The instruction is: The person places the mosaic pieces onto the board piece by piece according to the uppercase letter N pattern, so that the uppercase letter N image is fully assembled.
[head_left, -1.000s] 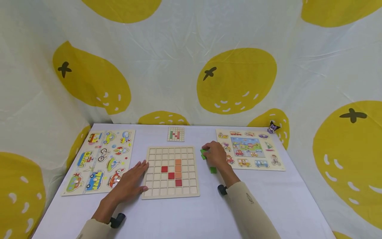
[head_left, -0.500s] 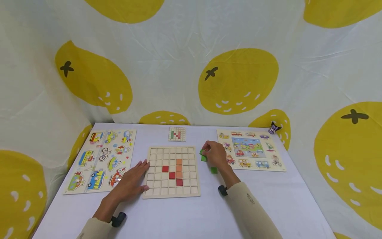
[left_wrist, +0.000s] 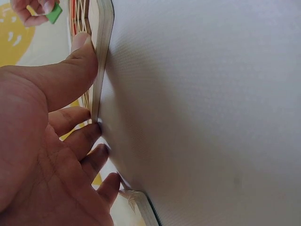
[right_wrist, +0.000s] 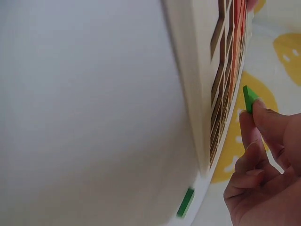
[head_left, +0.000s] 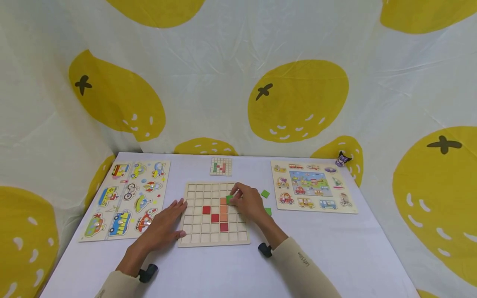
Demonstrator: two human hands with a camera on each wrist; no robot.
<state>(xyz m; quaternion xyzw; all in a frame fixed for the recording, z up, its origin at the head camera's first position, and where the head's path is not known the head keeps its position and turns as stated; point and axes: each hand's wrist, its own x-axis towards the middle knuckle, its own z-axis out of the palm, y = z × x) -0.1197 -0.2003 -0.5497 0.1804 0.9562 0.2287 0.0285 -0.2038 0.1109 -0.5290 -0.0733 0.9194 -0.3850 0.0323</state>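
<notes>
A wooden grid board (head_left: pixel 196 239) lies mid-table. In its cells are red tiles (head_left: pixel 206 210) and a short column of orange tiles (head_left: pixel 223 210). My right hand (head_left: pixel 250 203) pinches a green square tile (head_left: pixel 229 200) between thumb and fingers, over the board beside the top orange tile. The right wrist view has this green tile (right_wrist: pixel 249 98) held up above the grid. My left hand (head_left: pixel 165 223) rests at the board's left edge, fingers extended; in the left wrist view its thumb (left_wrist: pixel 81 70) lies on the rim.
Loose green tiles (head_left: pixel 265 193) lie right of the board. Behind it is a small card (head_left: pixel 221 167) printed with a coloured grid. Picture puzzles with vehicles flank it, one on the left (head_left: pixel 128 194) and one on the right (head_left: pixel 313 205). A small figurine (head_left: pixel 341 159) stands back right.
My right hand has picked up a green tile from the table on the right and carried it left over the board. My left hand has stayed at the board's edge.
</notes>
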